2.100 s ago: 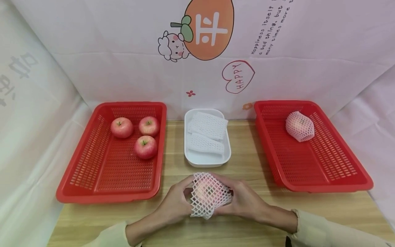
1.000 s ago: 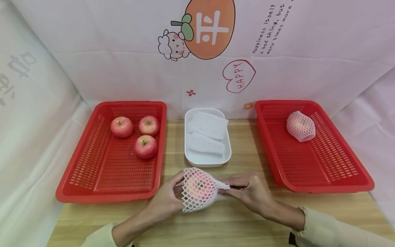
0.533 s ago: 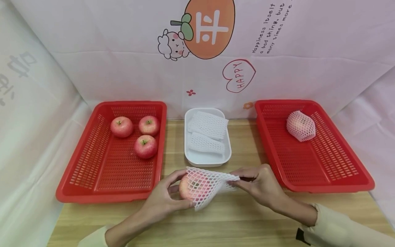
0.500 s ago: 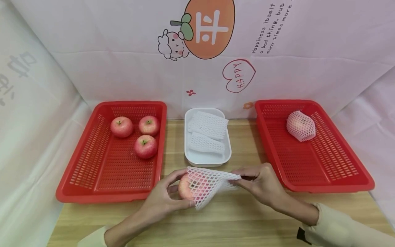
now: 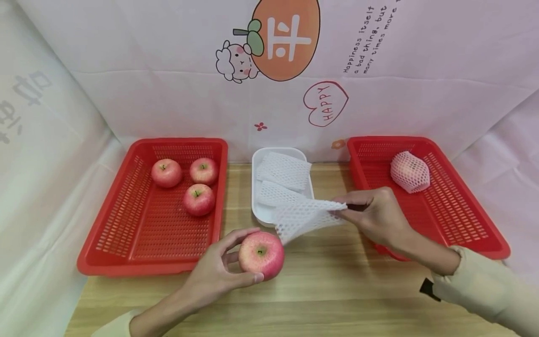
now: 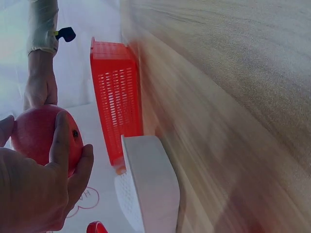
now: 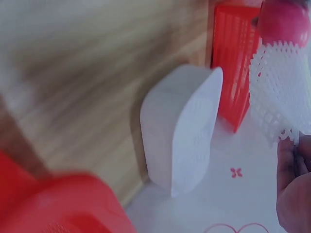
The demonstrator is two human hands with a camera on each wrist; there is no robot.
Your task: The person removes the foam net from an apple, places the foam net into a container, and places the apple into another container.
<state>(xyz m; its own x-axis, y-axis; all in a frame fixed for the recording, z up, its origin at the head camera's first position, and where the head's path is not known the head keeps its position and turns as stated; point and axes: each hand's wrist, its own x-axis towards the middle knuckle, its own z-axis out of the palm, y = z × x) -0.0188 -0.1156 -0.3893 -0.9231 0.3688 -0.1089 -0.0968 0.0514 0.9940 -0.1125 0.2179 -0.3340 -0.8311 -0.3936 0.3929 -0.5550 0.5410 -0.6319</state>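
Note:
My left hand (image 5: 214,267) grips a bare red apple (image 5: 262,255) above the table, thumb in front and fingers behind, its stem side facing up. In the left wrist view the fingers (image 6: 60,141) curl round the apple (image 6: 36,133). My right hand (image 5: 379,215) pinches one end of a white foam net sleeve (image 5: 309,217), which hangs off to the left, over the near edge of the white tray. In the right wrist view the free, open end of the foam net (image 7: 279,82) lies right by the apple (image 7: 284,22).
A red basket (image 5: 172,267) on the left holds three bare apples. The white tray (image 5: 263,217) at the back middle contains several foam nets (image 5: 284,171). On the right, another red basket (image 5: 463,255) holds one netted apple (image 5: 410,172). Behind hangs a printed white cloth (image 5: 168,93).
The foam net has come off the apple. My right hand has pulled it away to the right and up toward the tray, while my left hand keeps the apple almost in place.

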